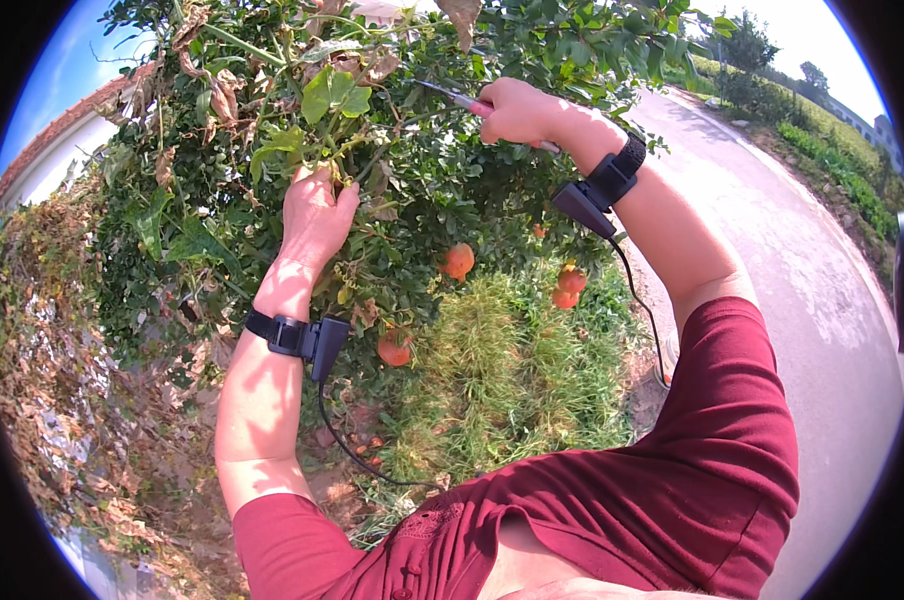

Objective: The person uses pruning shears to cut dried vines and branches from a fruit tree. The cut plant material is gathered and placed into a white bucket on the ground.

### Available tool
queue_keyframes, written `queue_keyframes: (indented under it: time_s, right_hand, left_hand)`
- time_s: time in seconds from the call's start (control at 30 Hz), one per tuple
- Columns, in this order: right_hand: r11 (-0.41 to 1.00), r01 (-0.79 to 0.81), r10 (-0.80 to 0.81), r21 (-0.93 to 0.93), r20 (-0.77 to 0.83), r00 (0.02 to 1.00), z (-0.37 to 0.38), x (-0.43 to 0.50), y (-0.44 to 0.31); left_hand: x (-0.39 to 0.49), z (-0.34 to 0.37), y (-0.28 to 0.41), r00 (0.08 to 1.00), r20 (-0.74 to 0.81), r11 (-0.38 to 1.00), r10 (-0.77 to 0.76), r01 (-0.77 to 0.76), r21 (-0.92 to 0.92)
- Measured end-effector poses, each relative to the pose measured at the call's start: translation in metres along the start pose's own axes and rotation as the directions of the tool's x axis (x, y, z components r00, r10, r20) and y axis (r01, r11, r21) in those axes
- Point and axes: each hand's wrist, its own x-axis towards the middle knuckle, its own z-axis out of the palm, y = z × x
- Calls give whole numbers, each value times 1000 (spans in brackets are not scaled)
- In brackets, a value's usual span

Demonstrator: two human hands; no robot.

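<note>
My left hand (320,210) grips part of a green climbing vine (339,161) with broad leaves, some of them dry and brown. Up and to the right, my right hand (518,112) is closed around the pink handle of a thin metal blade (435,88), probably a knife, whose tip points left into the foliage. Behind the vine stands a pomegranate tree (452,172) with small dark leaves. Orange-red pomegranates hang below my hands: one (459,259) near the middle, one (395,348) lower left, and a pair (570,280) to the right.
Tall grass (482,367) grows under the tree. Dry vines (99,405) cover the left side, with a tile-roofed white wall (62,154) behind. A concrete path (782,300) curves along the right. Black cables (636,292) run from both wrist-mounted devices. A pale bucket (671,352) stands partly hidden beside my right arm.
</note>
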Motion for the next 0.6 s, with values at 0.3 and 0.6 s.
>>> queue_keyframes:
  time_s: [0.3,0.6]
  right_hand:
    - [927,-142,101,347,132,986,8,-10,9]
    - [921,-208,129,331,243,961,4,-4,3]
  left_hand:
    - [-2,-1,-1,999,50,994,-20,14,111]
    - [-5,1,4,999,14,997,40,-40,59]
